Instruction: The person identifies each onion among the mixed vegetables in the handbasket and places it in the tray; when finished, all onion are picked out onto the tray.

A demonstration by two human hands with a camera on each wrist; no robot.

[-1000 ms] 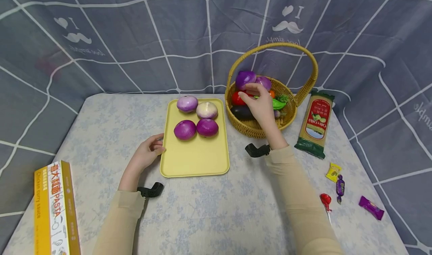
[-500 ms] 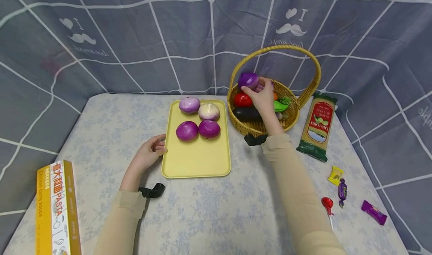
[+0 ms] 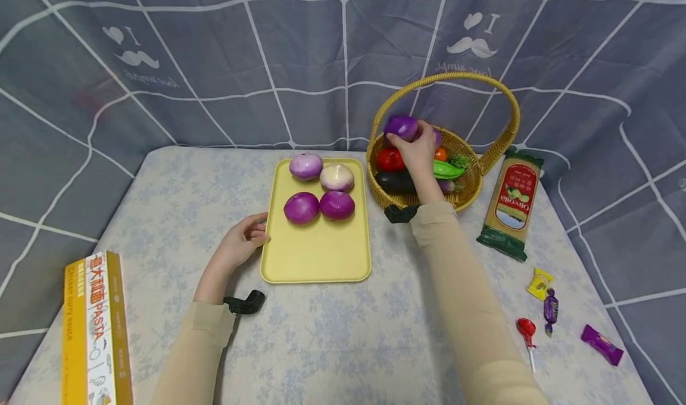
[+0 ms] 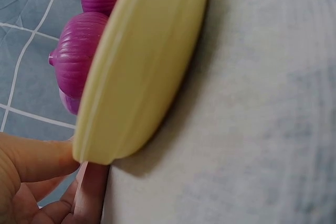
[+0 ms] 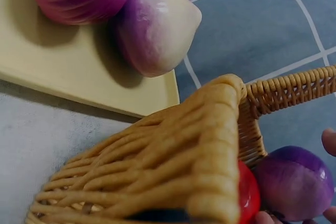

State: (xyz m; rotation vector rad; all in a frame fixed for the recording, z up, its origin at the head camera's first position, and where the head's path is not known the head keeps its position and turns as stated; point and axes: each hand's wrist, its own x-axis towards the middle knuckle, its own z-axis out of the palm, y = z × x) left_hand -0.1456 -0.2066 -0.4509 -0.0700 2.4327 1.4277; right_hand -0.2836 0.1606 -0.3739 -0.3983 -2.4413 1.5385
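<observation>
Center left of the frame, a person's left hand point(image 3: 239, 243) grips the rim of a yellow tray point(image 3: 316, 259); steady, light pressure should keep its four round vegetables point(image 3: 320, 191) from rolling. Upper right, the right hand point(image 3: 420, 156) grasps a purple vegetable point(image 3: 399, 127) between thumb and fingers in a wicker basket point(image 3: 378, 192), best lifted clear of the arched handle point(image 3: 502, 143).
</observation>
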